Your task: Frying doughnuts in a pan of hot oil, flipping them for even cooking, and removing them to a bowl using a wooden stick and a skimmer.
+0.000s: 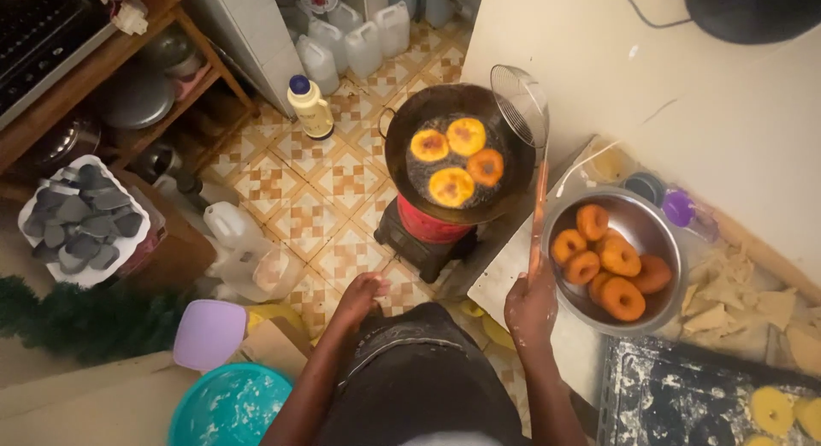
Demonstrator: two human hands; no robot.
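My right hand (531, 307) grips the long orange handle of a wire mesh skimmer (520, 94), whose round basket is raised over the right rim of a black frying pan (402, 151). Several golden doughnuts (451, 186) float in dark oil in that pan, which sits on a small red and black stove (425, 232) on the floor. My left hand (359, 297) rests closed on my knee and holds nothing. A steel bowl (671, 241) to the right of my right hand holds several fried brown doughnuts (622, 298).
A dark floured tray (676, 395) at the bottom right carries raw dough rings (772, 409). A yellow bottle (310, 108) and clear jugs (363, 44) stand on the tiled floor. A teal basin (227, 407), a lilac lid (209, 333) and a bin of charcoal (81, 219) lie at the left.
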